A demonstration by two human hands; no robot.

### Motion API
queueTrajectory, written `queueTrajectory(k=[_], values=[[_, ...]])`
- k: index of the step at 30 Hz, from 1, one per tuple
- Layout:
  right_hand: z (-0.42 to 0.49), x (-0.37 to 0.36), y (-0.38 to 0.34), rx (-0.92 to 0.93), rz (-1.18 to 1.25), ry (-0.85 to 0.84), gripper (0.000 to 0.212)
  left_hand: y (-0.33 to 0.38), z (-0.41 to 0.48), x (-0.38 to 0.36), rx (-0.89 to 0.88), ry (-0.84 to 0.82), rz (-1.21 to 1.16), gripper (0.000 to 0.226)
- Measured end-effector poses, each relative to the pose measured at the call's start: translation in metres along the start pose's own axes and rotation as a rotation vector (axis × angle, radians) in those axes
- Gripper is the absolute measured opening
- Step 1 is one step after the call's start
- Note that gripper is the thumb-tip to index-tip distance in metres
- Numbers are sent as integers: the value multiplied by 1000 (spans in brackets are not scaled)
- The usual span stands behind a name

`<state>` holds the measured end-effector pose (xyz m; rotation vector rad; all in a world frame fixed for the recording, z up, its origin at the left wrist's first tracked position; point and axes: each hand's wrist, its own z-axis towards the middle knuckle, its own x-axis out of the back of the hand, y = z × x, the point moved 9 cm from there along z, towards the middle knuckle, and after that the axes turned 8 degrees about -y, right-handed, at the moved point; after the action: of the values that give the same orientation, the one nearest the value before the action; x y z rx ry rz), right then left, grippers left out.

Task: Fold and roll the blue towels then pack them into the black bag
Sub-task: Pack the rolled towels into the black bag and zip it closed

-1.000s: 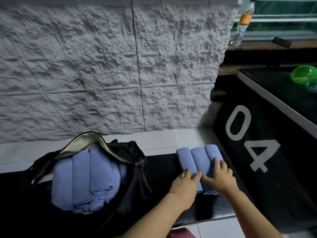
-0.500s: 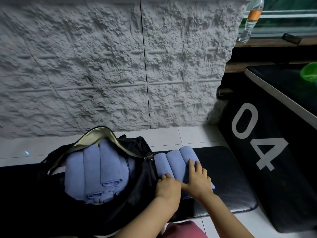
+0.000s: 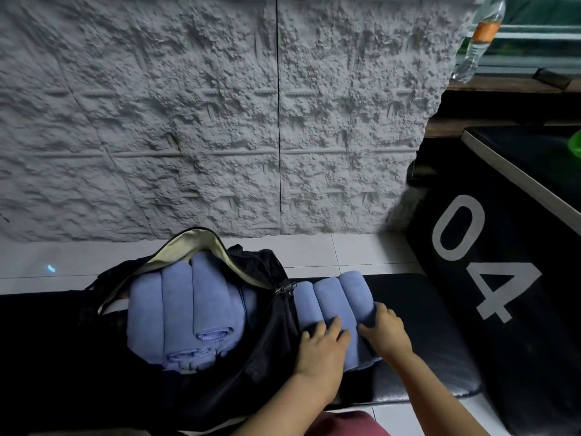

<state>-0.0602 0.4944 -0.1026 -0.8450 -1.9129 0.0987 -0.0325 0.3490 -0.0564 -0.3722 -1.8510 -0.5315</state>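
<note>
1. Rough white textured wall panel (image 3: pixel 188 121): fills the area beyond both hands. One vertical seam runs down it.

2. Large black box (image 3: pixel 518 341): stands to the right of the right hand. White writing on its side reads "04".

3. Black padded bench cushion (image 3: pixel 424 357): lies under both hands and carries the bag and the loose towels.

4. Black fabric bag (image 3: pixel 270 357), cream lining: sits just left of the left hand with its mouth open and its zip pull (image 3: pixel 281 290) hanging at the near edge of the opening. Contents are packed blue towel rolls (image 3: pixel 176 309). Three lie side by side on top. More spiral ends show beneath them, and their count cannot be told.

5. Three loose blue towel rolls (image 3: pixel 330 300): lie parallel on the cushion, touching each other. The leftmost one touches the bag's side. They are outside the bag.

6. Left hand (image 3: pixel 323 347): fingers spread and fairly straight, resting flat on the near ends of the left and middle loose rolls.

7. Right hand (image 3: pixel 390 335): fingers curled round the outer side of the rightmost loose roll, with the thumb on top, gripping it.

8. One clear plastic bottle with an orange label (image 3: pixel 478 39): stands on a ledge far beyond the right hand. The label text is too small to read.
</note>
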Motion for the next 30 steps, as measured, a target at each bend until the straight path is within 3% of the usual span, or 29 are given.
queueTrajectory(k=[6,8,10,11,13,15,17,19,22,25,28,29,30], values=[[-11,35,-18,75,70,129,53,-4,2,-4,-47,-18,-9,65],[-28,53,-34,184,247,136,48,-8,3,-4,-33,15,-41,62],[-51,66,-51,254,557,46,39,-13,5,4,7,31,-179,42],[-64,69,-61,284,727,-35,31,-20,6,13,59,78,-374,29],[-93,68,-80,314,1017,-254,21,-41,2,20,253,120,-1095,23],[-119,62,-92,280,1215,-433,28,-42,-3,19,332,81,-1950,38],[-142,52,-103,261,1303,-552,35,-43,-10,43,228,54,-2364,55],[-154,42,-114,325,1191,-574,24,-56,-26,72,143,69,-2393,64],[-161,27,-126,438,836,-469,51,-73,-58,90,123,106,-2200,59],[-175,14,-156,573,494,-245,60,-83,-89,92,80,134,-2036,47],[-192,2,-187,709,204,148,59,-100,-119,87,90,149,-1955,39],[-196,-7,-196,715,110,212,64,-108,-126,83,104,159,-1947,35],[-197,-21,-203,681,54,160,75,-116,-133,80,126,182,-1947,32]])
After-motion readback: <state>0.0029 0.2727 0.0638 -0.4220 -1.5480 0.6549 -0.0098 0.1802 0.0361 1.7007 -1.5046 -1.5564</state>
